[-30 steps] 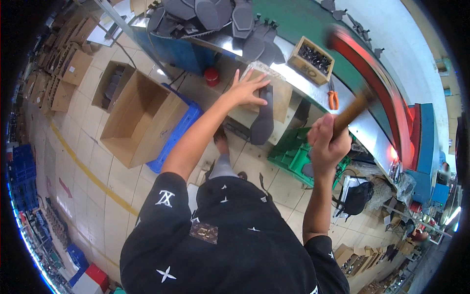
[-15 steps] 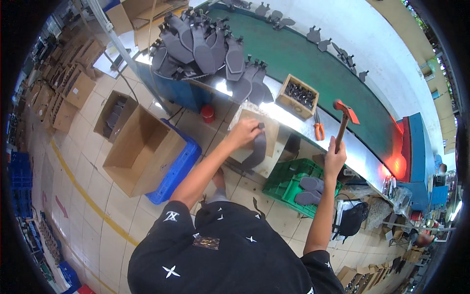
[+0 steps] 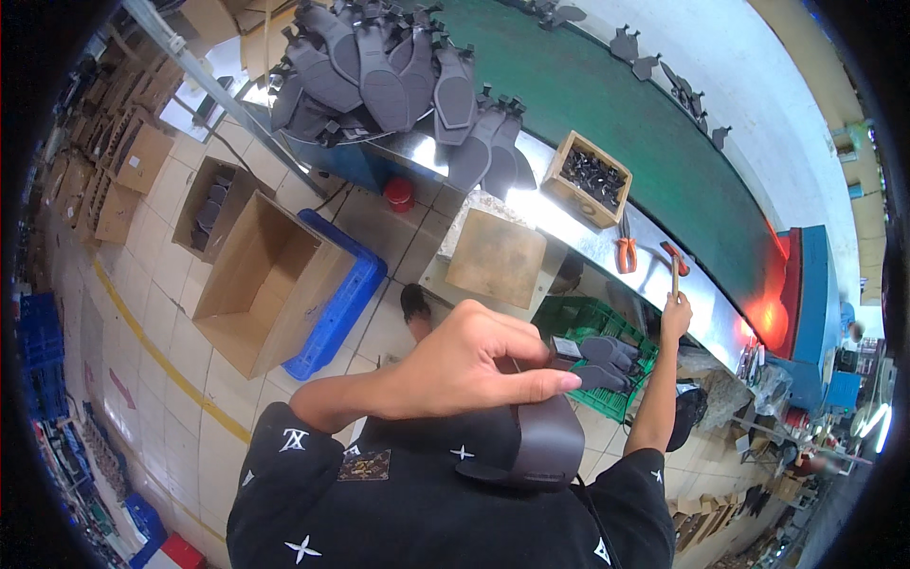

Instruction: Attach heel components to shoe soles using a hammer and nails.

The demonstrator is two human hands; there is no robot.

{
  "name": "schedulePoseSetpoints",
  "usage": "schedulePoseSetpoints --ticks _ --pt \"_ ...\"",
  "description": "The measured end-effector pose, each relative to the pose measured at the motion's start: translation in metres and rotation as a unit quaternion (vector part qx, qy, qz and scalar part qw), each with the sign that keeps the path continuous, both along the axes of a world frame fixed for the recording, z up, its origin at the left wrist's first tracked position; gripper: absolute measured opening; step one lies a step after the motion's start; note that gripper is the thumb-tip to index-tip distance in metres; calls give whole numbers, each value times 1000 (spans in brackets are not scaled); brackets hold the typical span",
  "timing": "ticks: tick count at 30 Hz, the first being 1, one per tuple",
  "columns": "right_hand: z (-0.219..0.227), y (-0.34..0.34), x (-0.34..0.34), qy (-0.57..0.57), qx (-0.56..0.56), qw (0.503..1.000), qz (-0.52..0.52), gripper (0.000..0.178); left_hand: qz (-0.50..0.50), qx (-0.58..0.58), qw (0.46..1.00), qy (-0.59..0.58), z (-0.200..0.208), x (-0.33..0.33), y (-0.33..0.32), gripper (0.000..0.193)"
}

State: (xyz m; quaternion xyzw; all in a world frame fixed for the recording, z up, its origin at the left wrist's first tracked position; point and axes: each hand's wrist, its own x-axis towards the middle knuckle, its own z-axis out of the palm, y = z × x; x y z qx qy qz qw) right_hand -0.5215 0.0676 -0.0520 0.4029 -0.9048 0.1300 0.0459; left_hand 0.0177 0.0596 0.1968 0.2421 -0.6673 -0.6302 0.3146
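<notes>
My left hand (image 3: 479, 365) is raised close in front of my chest, pinching a dark, curved shoe sole (image 3: 553, 441) that hangs below the fingers. Part of the sole is hidden behind the hand. Out to the right, my right hand (image 3: 676, 318) is closed round the wooden handle of a hammer (image 3: 675, 275). Its orange-red head is over the metal ledge (image 3: 649, 289), and I cannot tell whether it touches. Pliers (image 3: 627, 254) with orange handles lie on that ledge nearby. A tan board (image 3: 496, 258) on a low stand lies bare beyond my left hand.
Many grey soles (image 3: 384, 90) are heaped at the far left of the bench. A wooden box (image 3: 580, 211) holds small black pieces beside a green conveyor belt (image 3: 607, 114). A green crate (image 3: 621, 410) contains soles; a cardboard box (image 3: 256, 294) and blue crate (image 3: 336, 318) stand left.
My left hand has lifted the sole off the board and brought it toward my chest. My right hand has lowered the hammer to the metal ledge, further right.
</notes>
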Motion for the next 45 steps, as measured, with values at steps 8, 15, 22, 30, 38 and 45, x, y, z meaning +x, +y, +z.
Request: schedulePoseSetpoints --ticks 8,15,22,30,38,45 --pt "-42 25 -51 30 23 999 35 39 -71 71 994 -37 16 -34 -4 21" --pt "-29 39 -64 54 183 982 2 47 -74 61 995 -26 25 -66 6 16" --pt "54 57 72 -281 -171 933 145 37 -131 41 990 -38 35 -85 6 14" --pt "200 77 219 -671 -346 473 454 54 -244 21 969 -33 38 -123 12 12" --pt "229 108 245 -748 -361 383 404 44 -253 -29 967 10 41 -144 27 27" --pt "250 116 254 -719 -356 482 352 51 -363 64 929 19 33 -145 24 41"
